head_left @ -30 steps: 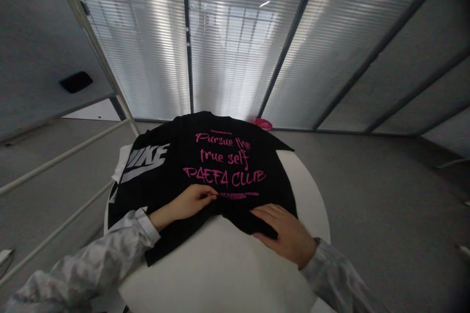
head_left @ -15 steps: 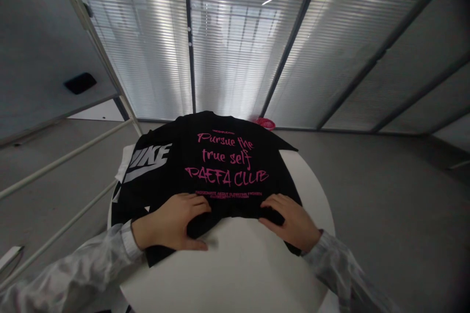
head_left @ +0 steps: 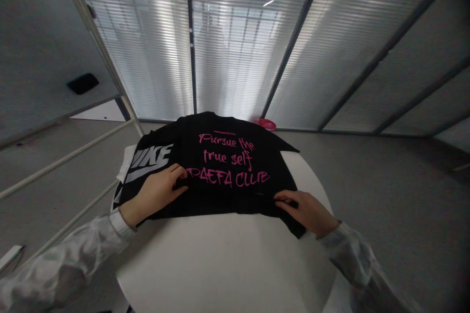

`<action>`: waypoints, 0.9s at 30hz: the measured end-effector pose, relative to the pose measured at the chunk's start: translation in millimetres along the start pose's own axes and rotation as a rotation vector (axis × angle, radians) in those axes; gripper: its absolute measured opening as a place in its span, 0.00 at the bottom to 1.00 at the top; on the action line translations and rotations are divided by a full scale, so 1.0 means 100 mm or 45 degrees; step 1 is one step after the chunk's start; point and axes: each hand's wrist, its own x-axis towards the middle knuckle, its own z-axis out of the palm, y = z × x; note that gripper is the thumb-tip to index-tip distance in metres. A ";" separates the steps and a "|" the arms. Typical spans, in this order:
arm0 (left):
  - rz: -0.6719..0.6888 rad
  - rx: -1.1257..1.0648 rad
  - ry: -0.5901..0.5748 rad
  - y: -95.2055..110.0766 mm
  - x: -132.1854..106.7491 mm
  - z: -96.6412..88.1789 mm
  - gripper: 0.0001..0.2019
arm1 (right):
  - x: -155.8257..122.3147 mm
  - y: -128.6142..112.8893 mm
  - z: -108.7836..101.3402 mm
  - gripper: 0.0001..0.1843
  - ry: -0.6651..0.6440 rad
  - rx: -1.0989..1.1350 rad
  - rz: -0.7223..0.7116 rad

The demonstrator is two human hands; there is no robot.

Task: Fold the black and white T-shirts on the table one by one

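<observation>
A black T-shirt [head_left: 225,156] with pink lettering lies spread on a white round table, its collar end away from me. Its near hem is turned up over the lower part of the print. At the left end of this fold, my left hand [head_left: 157,190] has its fingers and thumb curled round the fabric. My right hand [head_left: 306,209] pinches the fold near the right side. Beside the lettering, at the left, is black cloth with a grey Nike print [head_left: 152,159]; its boundary with the T-shirt is hard to make out.
The white table [head_left: 220,264] shows bare in front of the cloth. White fabric [head_left: 127,159] sticks out at the left edge. A pale metal rail [head_left: 66,151] runs along the left. Behind the table are a pink basket-like object [head_left: 266,124] and glass panels with blinds [head_left: 235,58].
Both hands have moved away from me, the left one further, carrying the hem up. The small bottom lines of print are now covered, and more bare table shows in front.
</observation>
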 end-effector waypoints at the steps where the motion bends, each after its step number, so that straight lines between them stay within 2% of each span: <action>1: 0.078 0.042 -0.002 0.01 -0.02 -0.01 0.06 | 0.02 -0.01 -0.03 0.14 -0.024 -0.013 0.037; 4: 0.416 -0.029 -0.262 0.05 -0.10 -0.08 0.05 | 0.03 -0.04 -0.10 0.15 -0.102 -0.072 0.108; 6: 0.546 -0.099 -0.406 0.05 -0.18 -0.12 0.18 | 0.00 -0.04 -0.14 0.17 -0.205 -0.063 0.121; 8: 0.563 -0.103 -0.440 0.02 -0.26 -0.14 0.33 | -0.05 -0.02 -0.17 0.24 -0.319 -0.015 0.107; 9: 0.548 -0.094 -0.440 -0.01 -0.30 -0.15 0.35 | -0.08 0.00 -0.19 0.27 -0.358 0.004 0.096; 11: 0.509 -0.091 -0.440 -0.07 -0.36 -0.16 0.29 | -0.14 0.03 -0.22 0.27 -0.376 -0.003 0.077; 17: 0.416 -0.386 -0.393 -0.31 -0.38 -0.28 0.08 | -0.23 0.21 -0.28 0.10 -0.214 -0.085 0.027; 22: 0.146 -0.680 -0.297 -0.58 -0.36 -0.30 0.11 | -0.28 0.39 -0.37 0.17 -0.112 0.009 0.052; 25: 0.019 -0.879 -0.249 -0.73 -0.35 -0.26 0.15 | -0.32 0.39 -0.46 0.21 -0.083 0.033 0.069; 27: -0.062 -0.978 -0.219 -0.80 -0.34 -0.26 0.17 | -0.34 0.37 -0.52 0.24 0.005 0.060 0.016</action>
